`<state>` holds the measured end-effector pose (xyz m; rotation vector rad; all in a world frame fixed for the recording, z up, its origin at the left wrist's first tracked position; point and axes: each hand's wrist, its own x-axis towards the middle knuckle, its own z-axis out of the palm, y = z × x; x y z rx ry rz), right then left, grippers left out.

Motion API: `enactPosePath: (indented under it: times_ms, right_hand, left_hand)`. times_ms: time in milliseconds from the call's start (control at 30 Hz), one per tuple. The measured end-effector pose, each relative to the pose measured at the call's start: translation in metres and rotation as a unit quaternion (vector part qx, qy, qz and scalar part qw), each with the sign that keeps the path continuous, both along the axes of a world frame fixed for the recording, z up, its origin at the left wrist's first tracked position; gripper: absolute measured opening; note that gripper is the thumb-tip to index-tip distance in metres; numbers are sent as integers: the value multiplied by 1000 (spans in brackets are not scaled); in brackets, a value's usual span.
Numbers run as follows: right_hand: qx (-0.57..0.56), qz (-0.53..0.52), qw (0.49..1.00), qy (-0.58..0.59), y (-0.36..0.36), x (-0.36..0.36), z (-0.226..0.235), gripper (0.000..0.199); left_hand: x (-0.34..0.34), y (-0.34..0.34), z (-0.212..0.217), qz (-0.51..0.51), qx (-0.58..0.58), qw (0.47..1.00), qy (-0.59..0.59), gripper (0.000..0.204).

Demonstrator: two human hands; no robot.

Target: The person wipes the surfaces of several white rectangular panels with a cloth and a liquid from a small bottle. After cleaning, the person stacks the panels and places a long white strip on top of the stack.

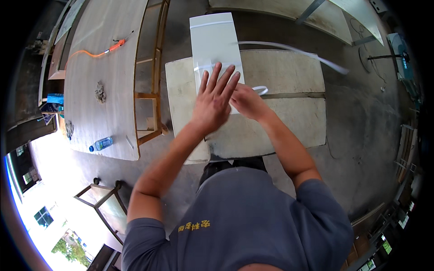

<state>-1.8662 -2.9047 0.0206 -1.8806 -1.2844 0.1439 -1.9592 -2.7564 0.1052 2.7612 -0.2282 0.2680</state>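
Note:
A long white panel-like pack (216,41) lies lengthwise on the worn pale worktable (289,72), its far end reaching past the table's edge. Flat white strapping bands (210,24) run across it, one near the far end and one about midway. My left hand (213,99) is over the near part of the pack, fingers stretched and spread. Close on its right, my right hand (248,102) is curled closed at the pack's right edge. A short loop of white strap (261,90) sticks out beside that fist; the fingertips are hidden. A longer loose strap (294,48) trails off to the right.
On the left stands a long table (115,74) with an orange air-hose tool (116,45), a crumpled rag (100,92) and a plastic bottle (102,144). A wheeled metal frame (100,201) is at lower left. Another table (271,7) stands beyond the pack.

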Motion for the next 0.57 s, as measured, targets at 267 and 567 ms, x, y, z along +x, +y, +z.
enactPosePath:
  times_ms: [267,567]
  right_hand:
    - [-12,-311,947,-75,-46,28,27,24]
    - [-313,-227,916,104,-16,-10,-57,34]
  left_hand:
    - [-120,212,-91,239,182,917,263,15]
    - [-279,379,-146,439,198,797,365,26]
